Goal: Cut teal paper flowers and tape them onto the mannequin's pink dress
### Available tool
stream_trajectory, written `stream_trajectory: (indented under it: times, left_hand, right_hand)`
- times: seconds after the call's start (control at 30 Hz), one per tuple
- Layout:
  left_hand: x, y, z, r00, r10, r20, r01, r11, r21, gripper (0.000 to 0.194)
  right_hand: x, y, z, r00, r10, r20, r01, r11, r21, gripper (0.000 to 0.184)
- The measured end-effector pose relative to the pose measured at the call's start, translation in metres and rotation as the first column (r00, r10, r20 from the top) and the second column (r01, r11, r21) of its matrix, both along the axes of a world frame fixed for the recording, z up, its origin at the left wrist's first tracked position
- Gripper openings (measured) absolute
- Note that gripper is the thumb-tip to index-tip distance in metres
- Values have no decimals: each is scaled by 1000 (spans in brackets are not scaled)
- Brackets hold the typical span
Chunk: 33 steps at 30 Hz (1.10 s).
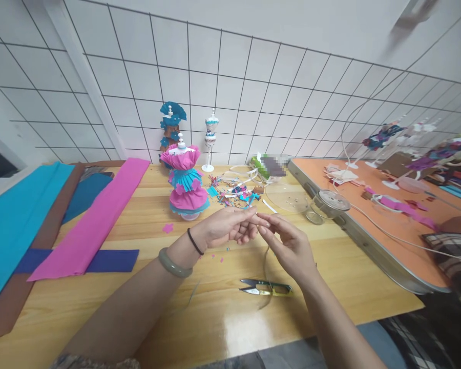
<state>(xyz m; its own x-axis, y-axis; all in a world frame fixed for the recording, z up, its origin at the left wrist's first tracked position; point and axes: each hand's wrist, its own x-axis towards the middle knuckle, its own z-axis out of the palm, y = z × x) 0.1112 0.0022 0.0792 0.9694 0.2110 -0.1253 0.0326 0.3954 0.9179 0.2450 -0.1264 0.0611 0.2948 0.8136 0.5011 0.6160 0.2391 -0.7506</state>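
Above tabletop (211,307): left hand (230,226) half-curled, right hand (290,248) fingers meeting its fingertips; can't tell if anything's held.
Thread snips (260,290): on tabletop, below hands; likely light, stiff; grab yellow handle (286,290).

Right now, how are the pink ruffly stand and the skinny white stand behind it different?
The pink stand is nearer the camera; the white stand is further back, by the wall. The pink stand puffs out wide in ruffles; the white stand is slim, its thin pole showing. Both stand upright, with white knobbed tops.
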Motion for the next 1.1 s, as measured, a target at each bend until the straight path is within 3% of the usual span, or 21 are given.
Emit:
stream_trajectory:
  times: [0.27,0.5,0.73,0.9,1.1]
  left_hand:
    - [0,-2,3,1000,14,-2,-14,999,50,54]
    - [-1,0,5,999,35,32,-36,999,30,51]
    - [0,0,3,1000,-12,-7,13,998,68,53]
    - [-1,2,2,1000,9,26,-11,998,60,57]
    - [-2,5,2,998,53,33,-53,999,-9,53]
  right_hand:
    - [-4,-1,3,983,-148,-106,148,989,-8,19]
    - [-3,-2,6,985,-65,-162,60,998,-32,24]
    - [-7,-1,8,991,-127,-48,129,991,38,15]
    - [-4,-3,7,993,-86,-85,88,996,12,18]
    - [-2,-4,3,995,-76,58,71,994,81,28]
